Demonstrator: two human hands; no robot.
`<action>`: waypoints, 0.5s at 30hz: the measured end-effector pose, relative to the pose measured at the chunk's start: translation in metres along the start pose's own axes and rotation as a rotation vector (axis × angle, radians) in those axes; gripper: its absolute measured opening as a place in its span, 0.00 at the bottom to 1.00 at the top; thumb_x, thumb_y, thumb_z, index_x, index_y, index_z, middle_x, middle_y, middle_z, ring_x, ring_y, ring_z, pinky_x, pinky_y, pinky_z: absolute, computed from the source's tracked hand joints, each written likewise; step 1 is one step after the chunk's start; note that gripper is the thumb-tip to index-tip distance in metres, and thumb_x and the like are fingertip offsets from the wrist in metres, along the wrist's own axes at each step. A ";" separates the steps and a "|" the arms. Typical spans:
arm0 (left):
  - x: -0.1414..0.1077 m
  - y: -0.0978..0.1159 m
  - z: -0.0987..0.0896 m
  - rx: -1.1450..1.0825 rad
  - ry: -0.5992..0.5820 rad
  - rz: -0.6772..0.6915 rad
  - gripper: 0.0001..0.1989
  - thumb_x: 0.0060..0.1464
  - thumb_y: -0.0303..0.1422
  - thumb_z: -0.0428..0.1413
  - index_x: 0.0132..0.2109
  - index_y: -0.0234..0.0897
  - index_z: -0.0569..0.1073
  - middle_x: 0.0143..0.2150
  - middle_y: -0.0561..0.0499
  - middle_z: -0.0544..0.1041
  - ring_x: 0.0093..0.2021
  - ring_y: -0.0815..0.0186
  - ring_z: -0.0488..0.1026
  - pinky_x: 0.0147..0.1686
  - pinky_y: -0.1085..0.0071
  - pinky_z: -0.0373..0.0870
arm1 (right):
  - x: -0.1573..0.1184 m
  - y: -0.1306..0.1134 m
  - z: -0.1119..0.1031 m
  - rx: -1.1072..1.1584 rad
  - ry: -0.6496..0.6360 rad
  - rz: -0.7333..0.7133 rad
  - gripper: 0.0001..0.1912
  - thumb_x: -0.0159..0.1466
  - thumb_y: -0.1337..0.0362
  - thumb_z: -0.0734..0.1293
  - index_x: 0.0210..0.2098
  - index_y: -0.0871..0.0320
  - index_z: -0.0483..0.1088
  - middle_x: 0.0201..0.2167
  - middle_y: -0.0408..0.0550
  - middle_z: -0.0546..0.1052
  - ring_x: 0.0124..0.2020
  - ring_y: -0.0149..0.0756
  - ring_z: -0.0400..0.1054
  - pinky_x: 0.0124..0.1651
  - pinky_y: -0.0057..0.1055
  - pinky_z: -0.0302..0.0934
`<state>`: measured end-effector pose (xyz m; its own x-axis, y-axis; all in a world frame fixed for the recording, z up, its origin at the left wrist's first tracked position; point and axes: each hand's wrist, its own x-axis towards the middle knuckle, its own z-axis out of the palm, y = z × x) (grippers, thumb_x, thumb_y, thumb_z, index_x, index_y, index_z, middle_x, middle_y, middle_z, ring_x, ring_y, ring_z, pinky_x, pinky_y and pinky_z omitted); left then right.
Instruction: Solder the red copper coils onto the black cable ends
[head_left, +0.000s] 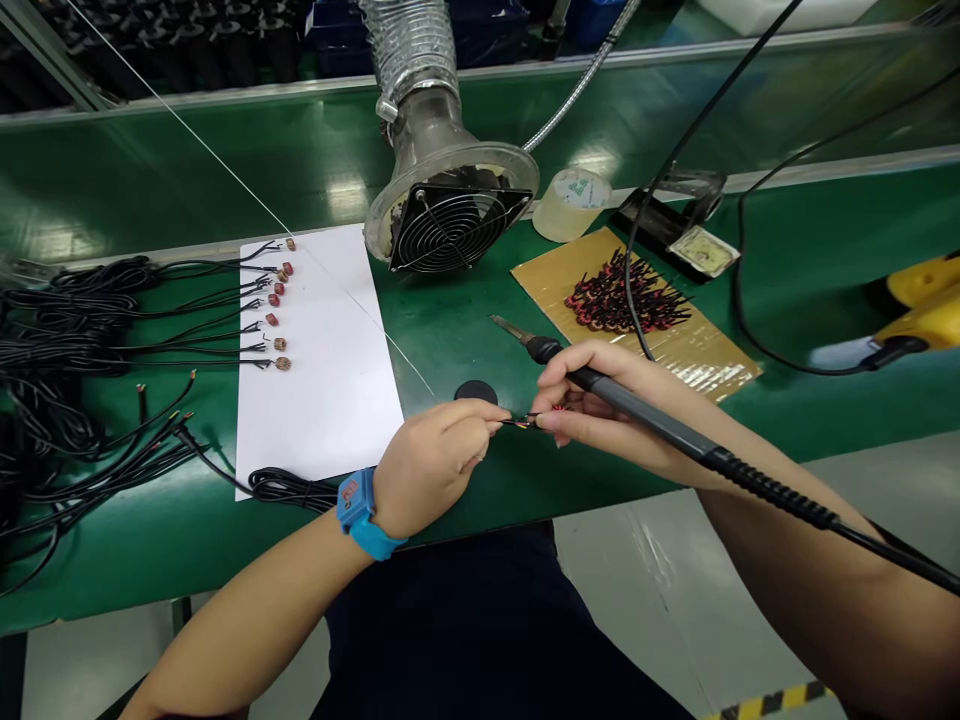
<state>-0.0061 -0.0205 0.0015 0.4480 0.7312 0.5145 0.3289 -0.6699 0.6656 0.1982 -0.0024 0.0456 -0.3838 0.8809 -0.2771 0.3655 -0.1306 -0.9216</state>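
My left hand (442, 455), with a blue wristband (367, 515), is closed in a pinch on the end of a black cable (507, 421). Thin coloured wires show at its tip. My right hand (600, 400) is closed around a soldering iron (637, 405), whose tip points up and left, away from the wires. Its thumb and fingertips also pinch a small red-and-black part (559, 408) against the cable end; whether they are joined I cannot tell. Below the iron's tip lies a black round disc (476, 392), partly behind my left hand.
Cables with small coils (279, 290) lie across a white sheet (322, 400); black cable bundles (67, 350) are at left. A fume extractor fan (457, 230) hangs behind. Red-and-black parts (626, 295) sit on a gold sheet (705, 370), near a sponge stand (705, 250) and tape roll (571, 205). Solder wire (360, 305) hangs diagonally.
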 end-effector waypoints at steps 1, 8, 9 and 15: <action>0.000 0.000 0.000 0.015 0.003 0.006 0.17 0.59 0.23 0.48 0.22 0.36 0.55 0.39 0.44 0.78 0.34 0.70 0.76 0.33 0.73 0.75 | -0.001 0.000 0.000 0.000 0.001 0.014 0.18 0.55 0.56 0.69 0.38 0.56 0.59 0.31 0.44 0.72 0.29 0.28 0.69 0.34 0.27 0.68; -0.001 0.000 0.001 0.082 0.001 0.050 0.16 0.58 0.22 0.49 0.22 0.35 0.58 0.39 0.44 0.79 0.38 0.67 0.77 0.37 0.72 0.76 | 0.002 0.006 0.002 -0.004 0.029 -0.052 0.19 0.53 0.55 0.70 0.37 0.56 0.59 0.29 0.44 0.73 0.29 0.29 0.70 0.33 0.27 0.68; -0.001 0.000 0.001 0.089 0.001 0.054 0.16 0.58 0.23 0.49 0.22 0.35 0.59 0.39 0.44 0.79 0.38 0.67 0.77 0.36 0.72 0.76 | 0.003 0.006 0.002 -0.005 0.041 -0.057 0.19 0.53 0.55 0.70 0.36 0.56 0.59 0.29 0.44 0.73 0.28 0.30 0.70 0.34 0.28 0.68; -0.001 -0.001 0.002 0.139 -0.012 0.068 0.16 0.59 0.25 0.48 0.23 0.36 0.61 0.39 0.45 0.79 0.36 0.68 0.76 0.36 0.71 0.76 | 0.001 0.008 0.008 -0.118 0.120 -0.112 0.15 0.55 0.58 0.68 0.38 0.55 0.60 0.30 0.44 0.74 0.33 0.32 0.71 0.41 0.32 0.68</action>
<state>-0.0052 -0.0214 -0.0006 0.4831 0.6822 0.5488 0.4086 -0.7300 0.5478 0.1939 -0.0064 0.0359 -0.3266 0.9357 -0.1337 0.4258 0.0194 -0.9046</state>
